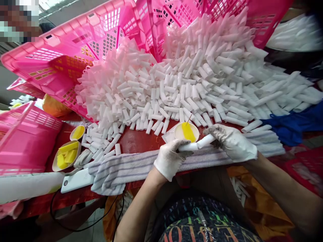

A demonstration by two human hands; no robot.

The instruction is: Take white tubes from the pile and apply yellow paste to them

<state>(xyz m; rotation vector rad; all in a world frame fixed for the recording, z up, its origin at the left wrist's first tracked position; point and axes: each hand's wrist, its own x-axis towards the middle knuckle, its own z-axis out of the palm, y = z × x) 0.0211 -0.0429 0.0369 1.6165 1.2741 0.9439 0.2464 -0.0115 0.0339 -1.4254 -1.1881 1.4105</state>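
Note:
My left hand [170, 158], in a white glove, grips a short white tube [189, 146] above a striped towel [126, 166]. My right hand [233, 141], also gloved, holds a second white tube [205, 140] whose end meets the first one. Right behind the hands stands a small white bowl [186, 131] with a yellow sponge and a thin stick in it. A big heap of white tubes [181, 84] covers the red table behind.
Tipped pink crates [75, 50] lean behind the heap, another pink crate [25, 134] stands at left. Two bowls of yellow pieces [67, 154] sit at left beside a white power bank [75, 180] with a black cable. Blue cloth [295, 126] lies at right.

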